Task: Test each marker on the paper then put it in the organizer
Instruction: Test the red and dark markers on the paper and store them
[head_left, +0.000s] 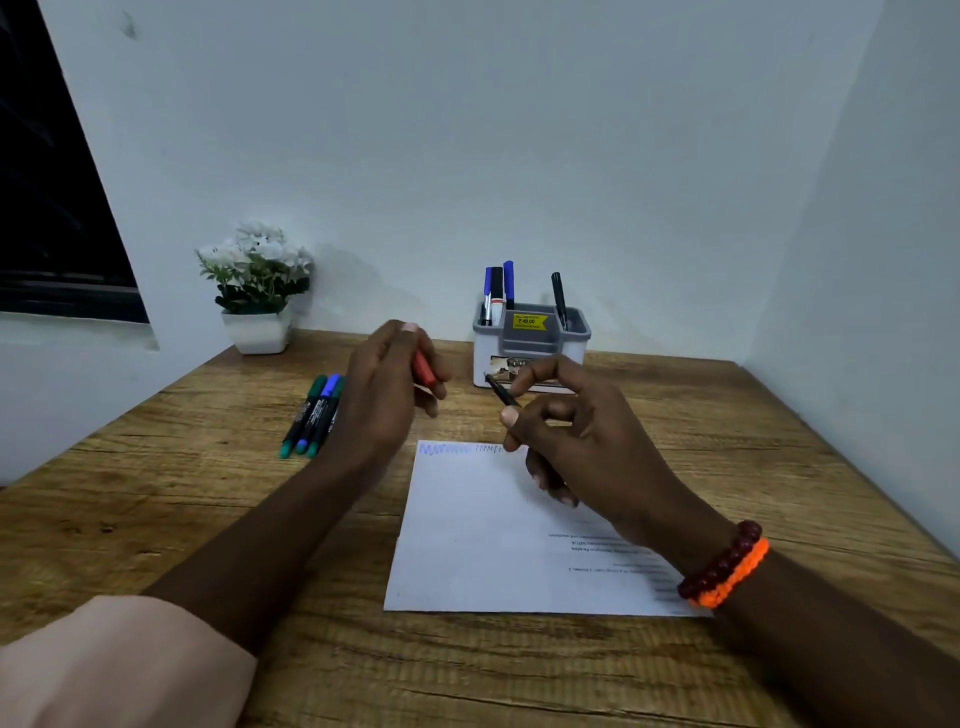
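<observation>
1. Nearest you, the paper (483, 535) lies flat on the desk (208, 519), blue scribble at its far edge.
2. Your right hand (566, 441) pinches a black pen (503, 391) above it; your left hand (387, 395) curls around a red cap (424, 368).
3. Three markers (311, 415) lie left.
4. Farthest, the organizer (531, 343) holds four pens upright: three in its left compartment, one in its right.

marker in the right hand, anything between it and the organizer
Nothing visible blocks it. The marker, pinched in the right hand, is just in front of the organizer; pens already stand in its left and right compartments.
</observation>
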